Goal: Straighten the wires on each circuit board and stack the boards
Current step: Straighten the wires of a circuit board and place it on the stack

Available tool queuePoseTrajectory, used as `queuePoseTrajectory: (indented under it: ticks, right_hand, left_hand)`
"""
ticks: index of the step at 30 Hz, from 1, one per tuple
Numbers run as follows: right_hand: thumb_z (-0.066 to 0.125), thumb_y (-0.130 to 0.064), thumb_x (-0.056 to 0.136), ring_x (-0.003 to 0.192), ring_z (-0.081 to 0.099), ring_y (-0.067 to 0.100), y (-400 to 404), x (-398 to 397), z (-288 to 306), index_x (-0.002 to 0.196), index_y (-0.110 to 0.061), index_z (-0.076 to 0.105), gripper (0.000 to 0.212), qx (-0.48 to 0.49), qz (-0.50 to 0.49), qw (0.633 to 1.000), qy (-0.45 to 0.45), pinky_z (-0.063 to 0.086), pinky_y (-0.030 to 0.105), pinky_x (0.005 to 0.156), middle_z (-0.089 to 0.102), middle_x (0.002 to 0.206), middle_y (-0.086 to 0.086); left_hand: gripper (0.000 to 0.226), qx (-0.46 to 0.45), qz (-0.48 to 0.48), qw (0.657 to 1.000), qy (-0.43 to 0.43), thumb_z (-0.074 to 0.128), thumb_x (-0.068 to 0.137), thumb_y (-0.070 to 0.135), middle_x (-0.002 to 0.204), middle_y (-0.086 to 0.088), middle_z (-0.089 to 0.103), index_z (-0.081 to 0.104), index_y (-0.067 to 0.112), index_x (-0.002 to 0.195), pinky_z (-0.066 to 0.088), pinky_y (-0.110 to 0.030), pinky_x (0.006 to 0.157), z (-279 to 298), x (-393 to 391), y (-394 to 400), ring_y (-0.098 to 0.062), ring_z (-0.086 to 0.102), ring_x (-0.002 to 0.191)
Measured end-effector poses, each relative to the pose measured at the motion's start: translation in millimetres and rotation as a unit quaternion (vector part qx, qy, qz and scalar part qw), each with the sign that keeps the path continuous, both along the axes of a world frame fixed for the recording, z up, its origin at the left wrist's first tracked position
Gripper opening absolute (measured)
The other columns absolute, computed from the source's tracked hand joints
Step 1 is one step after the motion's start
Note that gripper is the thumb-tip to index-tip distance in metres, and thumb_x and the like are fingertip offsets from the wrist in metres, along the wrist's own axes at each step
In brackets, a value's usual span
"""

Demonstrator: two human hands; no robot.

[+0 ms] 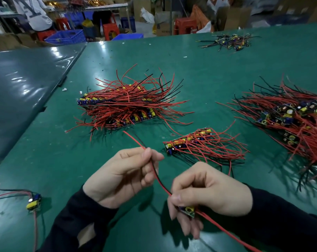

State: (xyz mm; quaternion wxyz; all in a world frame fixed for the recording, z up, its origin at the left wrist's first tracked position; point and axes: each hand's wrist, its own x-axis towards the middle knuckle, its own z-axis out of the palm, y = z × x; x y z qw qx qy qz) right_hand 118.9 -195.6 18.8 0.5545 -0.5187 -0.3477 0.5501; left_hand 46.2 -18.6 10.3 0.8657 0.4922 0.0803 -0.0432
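My right hand (205, 193) grips a small circuit board (188, 210) with a yellow capacitor, low over the green table (199, 73). Red and black wires (158, 179) run from that board up to my left hand (125, 171), which pinches them between thumb and fingers; the red tip sticks out beyond toward the far left. A short row of stacked boards (188, 140) with red wires lying to the right rests just beyond my hands. A bigger stack of boards (125, 104) lies farther back at centre.
A loose heap of boards with tangled wires (290, 117) fills the right side. One single board (34, 201) lies at the near left. A small pile of parts (228, 41) sits far back right. A darker table (23, 77) adjoins on the left; stools and crates stand behind.
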Motion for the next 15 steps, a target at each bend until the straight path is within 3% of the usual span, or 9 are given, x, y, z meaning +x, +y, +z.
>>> queuePoseTrajectory:
  ticks: [2,4,6,8,12,15]
  right_hand:
    - [0.049,-0.009,0.090,0.043,0.059,0.007,0.1,-0.5,-1.6,0.072,-0.012,0.064,0.023,-0.013,-0.008,1.000,-0.024,0.044,0.015,0.042,0.065,0.058,-0.001]
    - [0.050,-0.010,0.088,0.042,0.058,0.007,0.4,0.4,-3.4,0.070,-0.013,0.063,0.022,-0.020,-0.035,0.997,-0.062,0.042,0.014,0.042,0.064,0.055,0.000]
    - [0.051,-0.011,0.088,0.040,0.057,0.008,0.7,0.8,-4.8,0.069,-0.013,0.063,0.022,-0.020,-0.059,0.994,-0.088,0.042,0.014,0.041,0.063,0.054,0.001]
    - [0.052,-0.011,0.087,0.040,0.057,0.009,1.3,0.5,-6.2,0.069,-0.012,0.063,0.021,-0.024,-0.070,0.992,-0.100,0.041,0.014,0.041,0.062,0.053,0.001]
    - [0.052,-0.010,0.087,0.040,0.057,0.009,2.9,0.2,-8.0,0.068,-0.013,0.063,0.022,-0.033,-0.072,0.991,-0.108,0.042,0.014,0.041,0.062,0.052,0.000]
    - [0.051,-0.012,0.087,0.040,0.057,0.009,3.1,1.0,-8.3,0.068,-0.014,0.063,0.022,-0.039,-0.080,0.988,-0.123,0.042,0.015,0.041,0.063,0.052,-0.001]
  left_hand:
    - [0.017,0.075,0.027,0.997,-0.005,0.077,0.065,0.024,0.053,-0.001,0.058,0.073,0.007,0.064,0.043,-0.015,0.043,2.1,1.9,-2.5,-0.009,0.053,0.045]
    - [0.018,0.147,0.063,0.987,-0.025,0.063,0.072,0.016,0.060,-0.008,0.063,0.069,0.006,0.057,0.044,-0.017,0.044,3.0,3.7,-4.4,-0.010,0.054,0.047]
    - [0.021,0.216,0.090,0.971,-0.045,0.062,0.072,0.013,0.069,-0.021,0.065,0.067,0.007,0.053,0.046,-0.020,0.045,4.5,4.6,-7.2,-0.012,0.055,0.049]
    - [0.020,0.280,0.110,0.952,-0.058,0.062,0.074,0.011,0.073,-0.023,0.066,0.070,0.009,0.056,0.047,-0.021,0.045,3.5,5.2,-9.7,-0.012,0.056,0.050]
    - [0.016,0.255,0.135,0.957,-0.028,0.062,0.075,-0.003,0.061,-0.007,0.063,0.074,0.004,0.082,0.049,-0.019,0.048,0.5,6.8,-8.0,-0.011,0.056,0.050]
    - [0.019,0.235,0.128,0.964,-0.006,0.059,0.077,-0.007,0.062,-0.011,0.066,0.075,0.003,0.077,0.051,-0.018,0.051,-1.5,5.8,-3.7,-0.014,0.062,0.052]
